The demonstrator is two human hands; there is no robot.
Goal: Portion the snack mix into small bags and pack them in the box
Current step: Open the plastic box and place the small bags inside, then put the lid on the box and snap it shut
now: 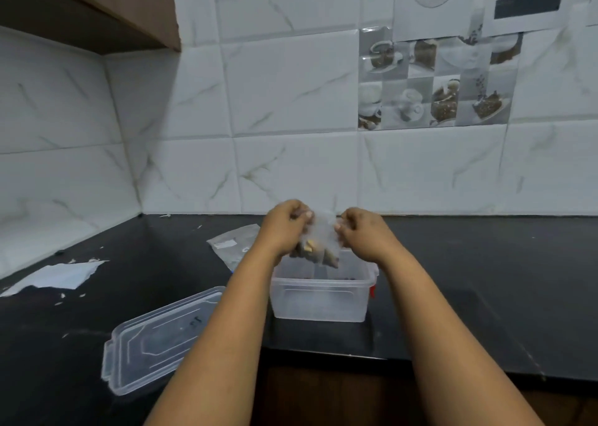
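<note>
L hand (284, 223) + R hand (362, 231) both pinch small bag (318, 241) top, above open box (320, 293). Press seal fully shut, then lower in flat, w/o spilling.

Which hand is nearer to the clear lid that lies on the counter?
Left. The left hand holds the small bag over the box, on the lid's side. The right hand holds the bag's other edge, farther away.
</note>
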